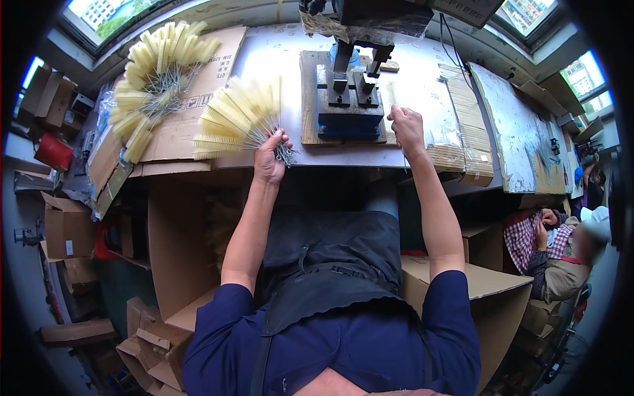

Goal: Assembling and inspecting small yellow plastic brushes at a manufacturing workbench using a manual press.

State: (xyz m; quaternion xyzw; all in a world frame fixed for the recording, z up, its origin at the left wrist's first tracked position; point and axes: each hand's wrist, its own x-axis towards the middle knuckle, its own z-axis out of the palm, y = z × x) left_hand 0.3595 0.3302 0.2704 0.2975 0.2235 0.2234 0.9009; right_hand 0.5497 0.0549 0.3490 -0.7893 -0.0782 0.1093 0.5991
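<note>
Left hand (269, 158) at desk (422, 86) edge, fingers (282, 140) wrapped round wire ends of fanned cream brushes (239, 121), upper left of centre; right hand (407, 129) beside press (350, 109), fingers curled, can't tell if holding.

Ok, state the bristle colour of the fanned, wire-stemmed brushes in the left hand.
Pale yellow bristles, best seen in the head view.
</note>
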